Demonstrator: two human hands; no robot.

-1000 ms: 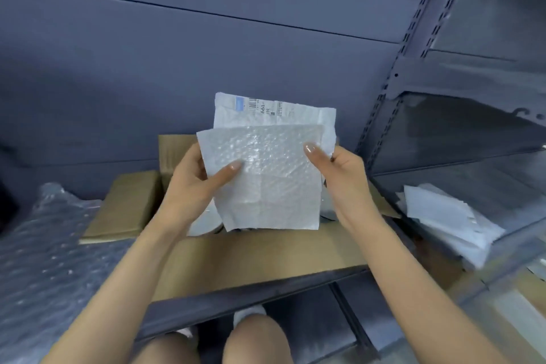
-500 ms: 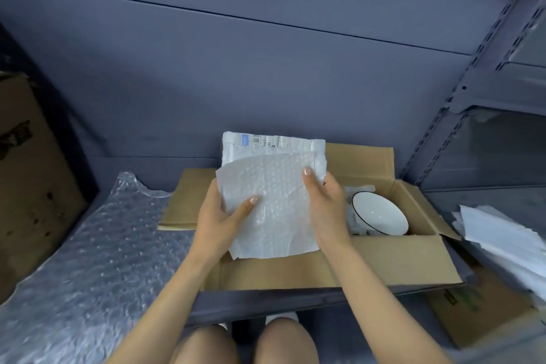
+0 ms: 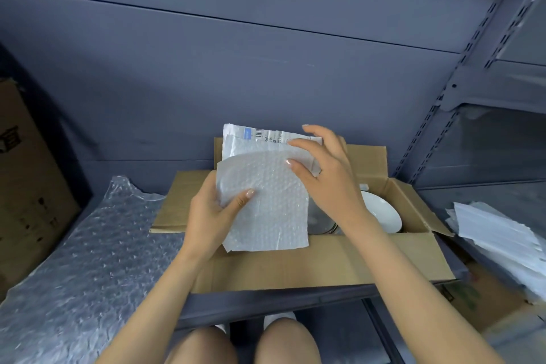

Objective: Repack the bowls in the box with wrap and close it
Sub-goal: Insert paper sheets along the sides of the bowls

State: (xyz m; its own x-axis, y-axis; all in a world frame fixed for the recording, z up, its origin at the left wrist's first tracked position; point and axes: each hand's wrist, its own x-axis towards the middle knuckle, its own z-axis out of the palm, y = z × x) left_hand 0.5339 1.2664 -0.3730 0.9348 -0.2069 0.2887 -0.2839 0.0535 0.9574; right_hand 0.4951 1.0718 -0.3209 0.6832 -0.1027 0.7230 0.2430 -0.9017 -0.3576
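Observation:
An open cardboard box (image 3: 325, 263) stands on a grey shelf with its flaps spread out. Inside on the right lies a white bowl (image 3: 381, 213), partly hidden by my right arm. My left hand (image 3: 212, 213) pinches the left edge of a white bubble-wrap pouch (image 3: 266, 201), thumb on its front, holding it upright over the box. A second pouch with a barcode label (image 3: 266, 139) stands right behind it. My right hand (image 3: 325, 171) is above the pouches' right edge with fingers spread and loose; whether it touches them is unclear.
A large clear bubble-wrap sheet (image 3: 79, 251) lies on the shelf to the left of the box. A brown carton (image 3: 26, 186) stands at the far left. White pouches (image 3: 502, 239) are stacked on the right, beside a slotted shelf upright (image 3: 455, 91).
My right hand let go of the pouches' right edge and rose, fingers spreading. The left hand keeps its hold. The view shifted, showing more of the box and the bowl.

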